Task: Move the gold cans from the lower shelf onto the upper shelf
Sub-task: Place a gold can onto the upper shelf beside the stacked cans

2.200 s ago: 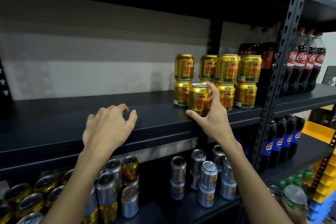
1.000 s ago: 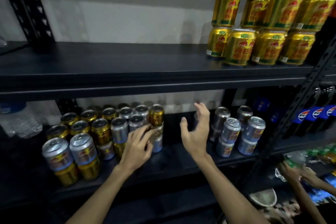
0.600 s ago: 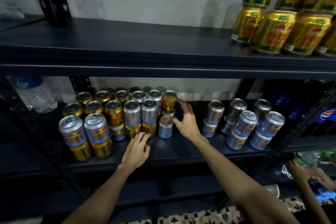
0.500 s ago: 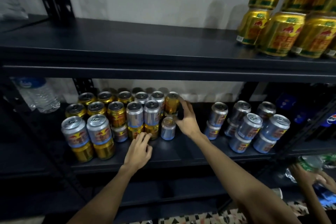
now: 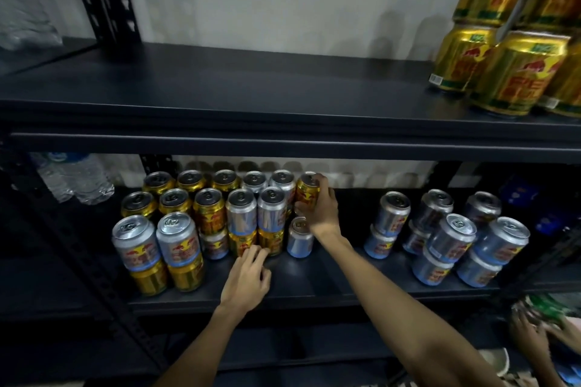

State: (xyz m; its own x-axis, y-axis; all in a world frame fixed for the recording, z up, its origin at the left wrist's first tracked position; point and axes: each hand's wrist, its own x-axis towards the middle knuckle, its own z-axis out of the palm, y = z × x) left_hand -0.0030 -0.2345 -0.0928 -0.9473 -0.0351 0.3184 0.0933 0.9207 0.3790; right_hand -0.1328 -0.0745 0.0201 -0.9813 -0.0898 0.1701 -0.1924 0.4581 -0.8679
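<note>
While your right hand [image 5: 320,207] grips a gold can [image 5: 304,195], left hand [image 5: 248,276] slack at 7 o'clock, next lift it to the upper shelf [image 5: 251,88].

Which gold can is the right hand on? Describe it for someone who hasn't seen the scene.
On the lower shelf, find the mixed gold-and-silver cluster on the left. At its right end, in the upper tier, stands the gold can, behind a lone silver can. Its left neighbours are silver, and it alone has the right hand gripping it.
</note>
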